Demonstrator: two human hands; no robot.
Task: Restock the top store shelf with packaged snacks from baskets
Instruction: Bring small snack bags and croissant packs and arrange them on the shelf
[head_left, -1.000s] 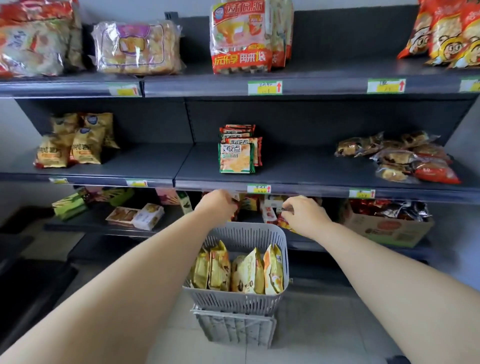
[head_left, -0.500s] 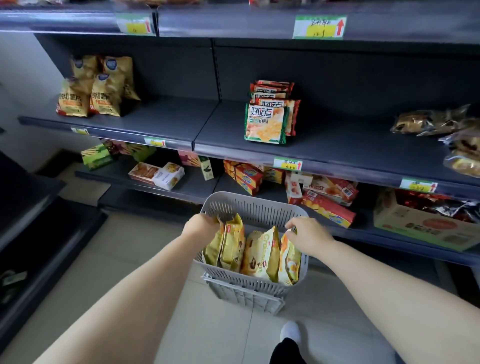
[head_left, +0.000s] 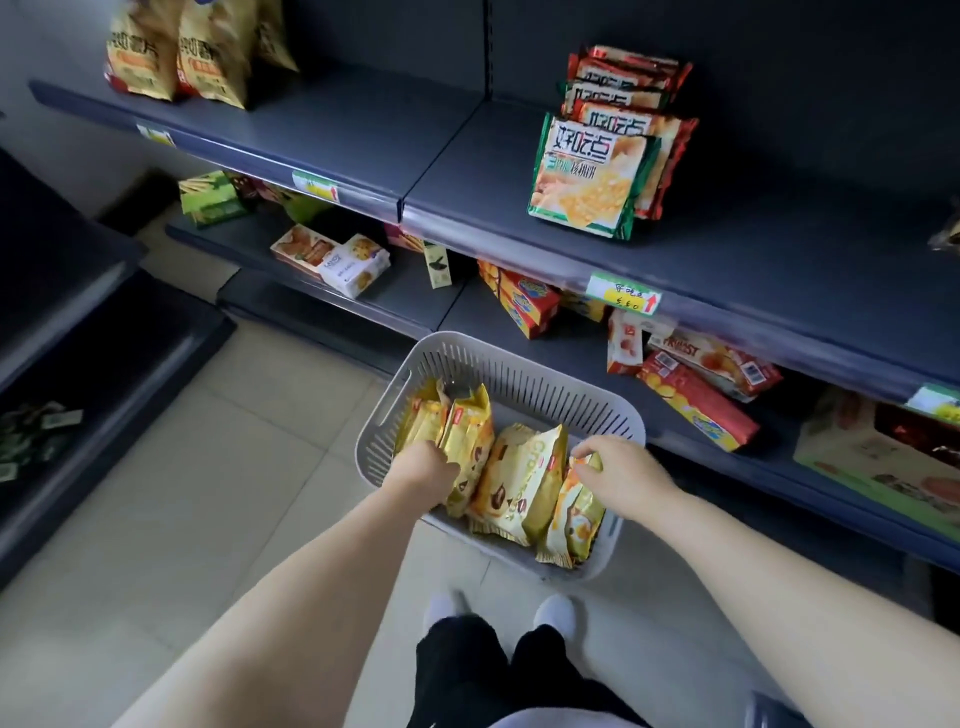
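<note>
The front cracker pack (head_left: 584, 179) on the middle shelf (head_left: 779, 249), green-edged, carries the brand 好吃点 in large characters; the smaller line beneath it is only partly legible. The red packs (head_left: 623, 117) stacked behind it show the same brand. The price tag (head_left: 623, 293) on the shelf edge below bears handwritten 好吃点, a figure reading approximately 5.60, and a red upward arrow. A yellow pack (head_left: 519, 478) in the basket (head_left: 519, 358) reads "Cro…"; the remainder is creased. Other printing is illegible.

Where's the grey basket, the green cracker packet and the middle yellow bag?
Grey slotted plastic basket (head_left: 524, 376): head view, far wall.
Green-edged square cracker packet (head_left: 587, 182): head view, front face.
Middle yellow foil snack bag (head_left: 519, 478): head view, printed front.
</note>
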